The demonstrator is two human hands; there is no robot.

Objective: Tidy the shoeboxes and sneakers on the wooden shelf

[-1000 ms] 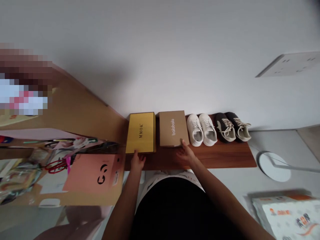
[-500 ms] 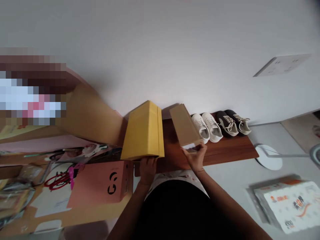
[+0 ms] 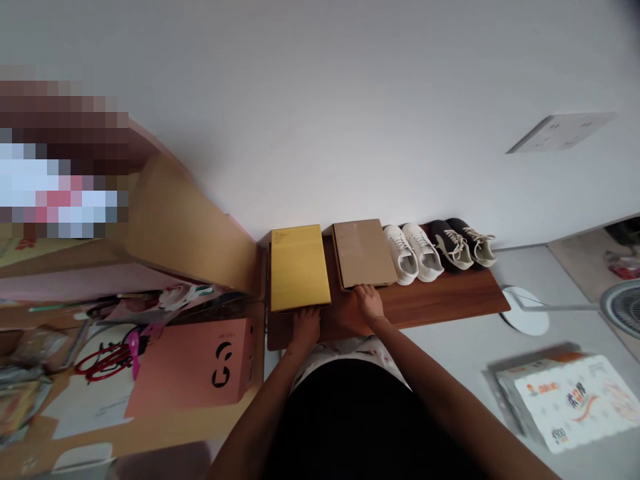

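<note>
A yellow box [image 3: 300, 267] lies flat at the left end of a reddish-brown wooden shelf board [image 3: 420, 300]. My left hand [image 3: 306, 325] is at its near edge, fingers extended and touching it, not wrapped round. Beside it, across a narrow gap, a brown cardboard box [image 3: 365, 255] also rests flat. The fingers of my right hand [image 3: 369, 303] lie against that box's front edge, loosely apart. Just right of the brown box stand a pair of white sneakers [image 3: 413, 252] and then a pair of black sneakers [image 3: 461, 244].
Behind the board rises a white wall [image 3: 310, 120] with a socket plate [image 3: 565, 131]. At left stand a large cardboard carton [image 3: 175, 227] and a pink box [image 3: 195, 363] among clutter. A white tissue pack [image 3: 570, 400] and a fan [image 3: 625, 310] are at right.
Both boxes, tilted up in my hands before, have come down flat on the board. My right hand has shifted left along the brown box's front edge, and both grips have loosened.
</note>
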